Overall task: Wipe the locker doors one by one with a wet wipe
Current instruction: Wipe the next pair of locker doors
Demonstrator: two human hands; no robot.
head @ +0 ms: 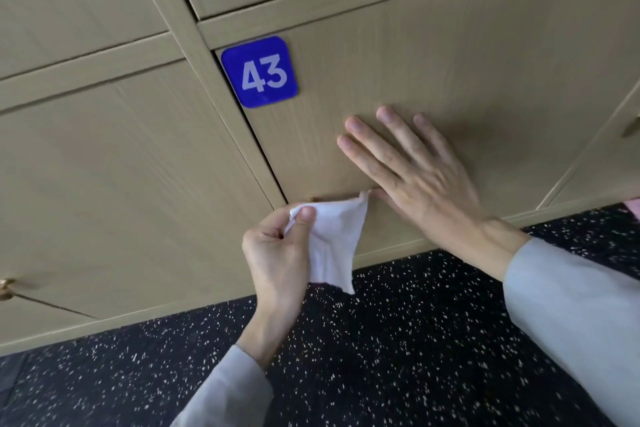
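White crumpled wet wipe sits pinched in the left hand grip, just below the beige wood-grain locker door with blue 43 plate; right hand rests flat, grip released, on that door.

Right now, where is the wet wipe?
In the head view, the wipe hangs from the left hand, pinched at its top corner, at the bottom edge of door 43, just left of the open right hand.

Left hand curled in a pinch, right hand flat, fingers spread
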